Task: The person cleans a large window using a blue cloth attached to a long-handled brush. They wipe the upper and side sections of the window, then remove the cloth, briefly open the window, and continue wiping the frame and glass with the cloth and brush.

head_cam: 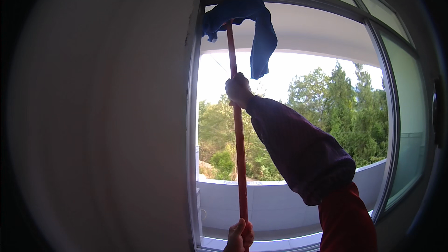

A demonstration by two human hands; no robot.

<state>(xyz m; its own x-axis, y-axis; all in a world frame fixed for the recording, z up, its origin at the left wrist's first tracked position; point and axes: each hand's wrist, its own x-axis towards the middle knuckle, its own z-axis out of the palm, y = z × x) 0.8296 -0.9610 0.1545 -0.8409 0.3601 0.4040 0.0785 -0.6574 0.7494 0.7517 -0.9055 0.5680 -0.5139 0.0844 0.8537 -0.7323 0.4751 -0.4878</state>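
A red pole [239,147] stands almost upright before me, and a blue cloth [263,38] is draped over its top end. The cloth lies against the upper left corner of the window frame [290,1], one long end hanging down on the right. My right hand [239,89] grips the pole in its upper part, the arm reaching up from the lower right in a dark sleeve cover over a red sleeve. Lower down, at the bottom edge of the view, my left hand [240,235] is closed around the same pole.
A plain wall [105,112] fills the left side. On the right is a glass window panel [402,119] in a metal frame. Beyond the opening stand a low balcony wall [273,203] and trees [336,101].
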